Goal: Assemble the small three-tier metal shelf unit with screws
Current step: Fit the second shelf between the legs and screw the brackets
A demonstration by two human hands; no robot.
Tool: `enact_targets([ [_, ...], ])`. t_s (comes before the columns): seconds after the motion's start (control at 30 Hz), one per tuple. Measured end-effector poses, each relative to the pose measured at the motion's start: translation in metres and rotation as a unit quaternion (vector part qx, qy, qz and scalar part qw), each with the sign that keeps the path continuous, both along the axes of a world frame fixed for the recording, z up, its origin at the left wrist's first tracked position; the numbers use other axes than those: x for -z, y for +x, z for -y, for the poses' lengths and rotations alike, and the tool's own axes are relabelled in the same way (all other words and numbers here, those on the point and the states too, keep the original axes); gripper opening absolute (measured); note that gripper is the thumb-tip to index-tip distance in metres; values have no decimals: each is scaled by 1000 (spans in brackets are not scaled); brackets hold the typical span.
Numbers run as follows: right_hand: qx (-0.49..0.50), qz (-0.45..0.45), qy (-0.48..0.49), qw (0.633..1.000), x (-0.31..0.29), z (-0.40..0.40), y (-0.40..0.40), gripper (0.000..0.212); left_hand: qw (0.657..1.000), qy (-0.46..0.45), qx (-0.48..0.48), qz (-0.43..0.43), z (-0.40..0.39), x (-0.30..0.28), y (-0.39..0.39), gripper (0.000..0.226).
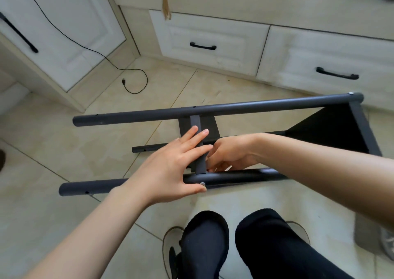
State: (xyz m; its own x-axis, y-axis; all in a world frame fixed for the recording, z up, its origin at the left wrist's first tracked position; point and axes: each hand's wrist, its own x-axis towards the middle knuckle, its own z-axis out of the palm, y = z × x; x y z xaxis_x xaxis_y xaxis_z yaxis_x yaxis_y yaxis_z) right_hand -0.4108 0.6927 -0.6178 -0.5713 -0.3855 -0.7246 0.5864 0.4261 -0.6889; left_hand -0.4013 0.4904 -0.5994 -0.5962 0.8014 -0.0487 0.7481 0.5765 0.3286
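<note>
Both hands (170,168) (229,154) on the shelf frame (234,106) (screw (202,184) under left thumb)

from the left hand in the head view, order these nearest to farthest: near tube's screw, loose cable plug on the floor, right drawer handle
1. Screw: on the near tube, at the left hand's thumb.
2. Cable plug: on the floor, far left.
3. Right drawer handle: far right, on the cabinet.

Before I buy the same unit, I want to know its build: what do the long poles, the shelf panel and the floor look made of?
Long poles: seemingly metal tube, matte dark grey coat, drilled holes, soft sheen.
Shelf panel: likely sheet metal, flat black-grey finish with folded edges; the shadow hides its surface.
Floor: glossy beige tile, probably ceramic, with grout lines and reflections.
</note>
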Motion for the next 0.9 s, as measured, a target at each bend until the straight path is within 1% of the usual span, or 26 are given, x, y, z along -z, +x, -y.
enact_targets([
  [0.03, -12, -27, 35, 999, -3, 1, 3, 8, 1000, -11, -7, -3, 0, 0, 2, 90],
  [0.07, -28, -65, 79, 994, -6, 1, 7, 10, 1000, -21, -18, -3, 1, 0, 5, 90],
  [0.13, -68, -143, 172, 972, -15, 1, 17, 20, 998, -26, -49, 11, 2, 1, 15, 90],
  [0.17, -86, -178, 202, 959, -19, 1, 23, 23, 997, -25, -68, 25, 3, 2, 22, 90],
  [0.23, -125, -233, 228, 937, -27, 0, 37, 26, 994, -17, -103, 38, 6, 4, 37, 89],
  [0.27, -147, -251, 237, 927, -29, -1, 45, 28, 993, -8, -117, 31, 8, 7, 44, 89],
  [0.33, -189, -275, 259, 906, -30, -2, 60, 29, 989, 6, -147, 9, 12, 12, 56, 89],
  [0.4, -210, -290, 275, 892, -27, -2, 73, 30, 981, 21, -193, -10, 13, 15, 69, 86],
  [0.43, -205, -295, 277, 891, -25, -1, 77, 30, 975, 40, -220, -18, 14, 16, 75, 83],
  [0.5, -182, -302, 272, 895, -22, -1, 81, 27, 958, 86, -271, -36, 16, 18, 87, 68],
  [0.6, -159, -312, 261, 899, -19, -1, 85, 26, 926, 153, -335, -82, 24, 21, 101, 35],
  [0.67, -156, -317, 261, 898, -18, -1, 87, 26, 898, 212, -367, -118, 29, 20, 109, 14],
  [0.7, -157, -318, 261, 898, -17, -1, 88, 26, 883, 238, -387, -116, 30, 20, 112, 10],
  [0.73, -159, -317, 260, 898, -17, -1, 88, 26, 865, 263, -418, -91, 30, 19, 114, 8],
  [0.77, -158, -317, 259, 899, -17, -1, 88, 26, 840, 286, -459, -36, 30, 20, 116, 9],
  [0.8, -157, -317, 258, 899, -18, -1, 88, 25, 807, 306, -504, 47, 28, 21, 115, 11],
  [0.83, -154, -319, 257, 899, -17, -1, 87, 25, 761, 323, -543, 147, 27, 23, 113, 14],
  [0.87, -153, -320, 257, 899, -17, -1, 86, 24, 705, 340, -569, 251, 25, 24, 111, 16],
  [0.9, -151, -320, 256, 899, -17, -1, 86, 24, 642, 362, -581, 346, 23, 25, 107, 20],
])
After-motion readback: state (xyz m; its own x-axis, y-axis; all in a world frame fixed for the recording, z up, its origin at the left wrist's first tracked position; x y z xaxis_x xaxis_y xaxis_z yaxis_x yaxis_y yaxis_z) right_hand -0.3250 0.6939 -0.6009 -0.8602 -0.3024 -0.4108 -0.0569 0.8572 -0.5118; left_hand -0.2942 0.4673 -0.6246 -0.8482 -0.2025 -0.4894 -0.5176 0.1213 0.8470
